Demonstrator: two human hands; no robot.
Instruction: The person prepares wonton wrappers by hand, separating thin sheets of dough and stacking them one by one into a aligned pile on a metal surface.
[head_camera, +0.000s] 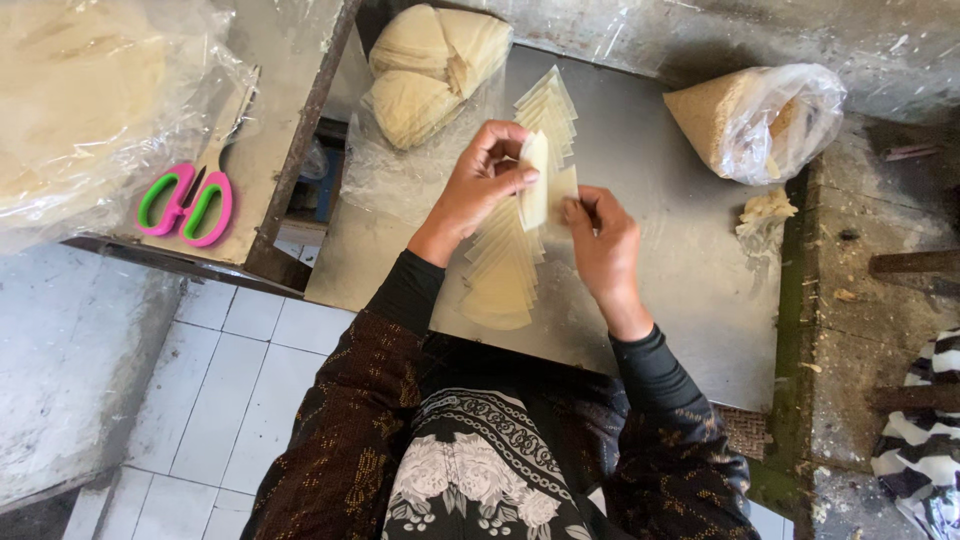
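Over the middle of the table (660, 300), the left hand (480, 185) and right hand (600, 235) both pinch one folded wrapper (536, 180) above the wrapper row (505, 270).

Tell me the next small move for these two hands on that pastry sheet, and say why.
Probably peel it free: the left hand pinches the pastry sheet upright by its edge while the right hand grips the neighbouring sheet beside it. They look partly separated above the fanned row of sheets on the metal table.
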